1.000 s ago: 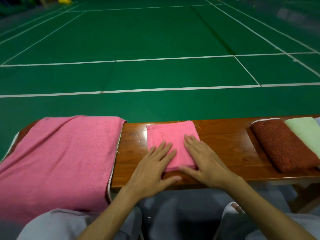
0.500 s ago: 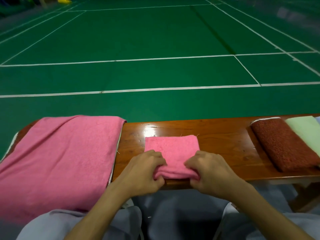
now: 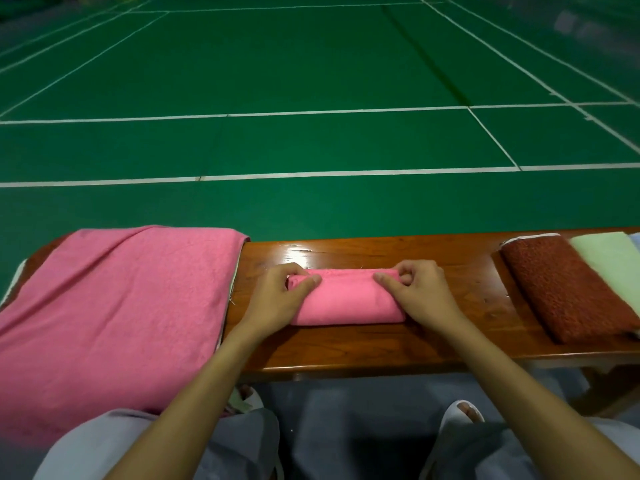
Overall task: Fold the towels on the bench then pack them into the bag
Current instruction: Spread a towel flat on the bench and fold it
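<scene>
Now the small pink towel [image 3: 346, 303] lies folded into a thick, narrow bundle on the middle of the wooden table [image 3: 346, 351], its long side running left to right. The left hand [image 3: 277, 296] grips the towel's left end, its fingers [image 3: 292, 271] curled over the far folded edge with the thumb pressed on top. The right hand [image 3: 422, 292] grips the right end the same way, with curled fingers at the far edge and the thumb lying on the cloth. Both forearms reach in from the near side of the table. To the left of the small towel, a large pink towel [image 3: 114, 313] is spread over the table's end and hangs down its near side. To the right, well apart from the small towel, a dark red towel [image 3: 561, 285] lies folded flat, with a pale green towel [image 3: 609, 258] just beside it on its far right. Beyond the table stretches a green court floor [image 3: 311, 81] with white lines.
</scene>
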The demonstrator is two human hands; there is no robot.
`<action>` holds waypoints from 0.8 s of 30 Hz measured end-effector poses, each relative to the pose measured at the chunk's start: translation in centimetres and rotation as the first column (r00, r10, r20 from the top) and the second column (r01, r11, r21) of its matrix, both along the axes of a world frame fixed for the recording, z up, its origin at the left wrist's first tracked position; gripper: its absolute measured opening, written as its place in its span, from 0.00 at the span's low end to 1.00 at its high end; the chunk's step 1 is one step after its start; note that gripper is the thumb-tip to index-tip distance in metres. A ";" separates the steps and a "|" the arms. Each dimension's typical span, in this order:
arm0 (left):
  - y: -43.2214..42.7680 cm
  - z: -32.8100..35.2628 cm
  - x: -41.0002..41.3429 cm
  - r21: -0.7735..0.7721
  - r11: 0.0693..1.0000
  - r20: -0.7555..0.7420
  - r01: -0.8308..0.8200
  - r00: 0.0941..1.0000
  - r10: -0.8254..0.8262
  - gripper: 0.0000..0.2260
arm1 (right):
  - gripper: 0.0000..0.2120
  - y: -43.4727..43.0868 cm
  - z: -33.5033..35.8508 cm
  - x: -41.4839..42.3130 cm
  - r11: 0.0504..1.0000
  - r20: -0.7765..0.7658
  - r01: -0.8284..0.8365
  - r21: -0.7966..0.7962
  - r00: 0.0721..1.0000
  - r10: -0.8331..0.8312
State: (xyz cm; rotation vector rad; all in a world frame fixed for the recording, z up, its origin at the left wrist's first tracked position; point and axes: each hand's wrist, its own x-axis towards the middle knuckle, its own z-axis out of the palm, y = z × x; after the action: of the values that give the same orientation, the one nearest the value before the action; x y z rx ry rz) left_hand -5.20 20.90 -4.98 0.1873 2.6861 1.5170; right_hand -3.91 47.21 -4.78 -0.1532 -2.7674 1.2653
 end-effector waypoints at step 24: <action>1.1 1.4 1.8 -0.432 0.824 -0.428 -0.368 0.887 0.172 0.15 | 0.24 -1.4 0.5 1.0 0.871 -0.270 0.059 0.488 0.959 0.086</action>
State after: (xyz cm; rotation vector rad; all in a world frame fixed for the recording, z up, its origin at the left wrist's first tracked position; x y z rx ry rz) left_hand -3.44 22.02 -3.54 0.0626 3.4384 0.8144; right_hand -2.96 45.79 -4.32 0.0843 -2.7243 0.4907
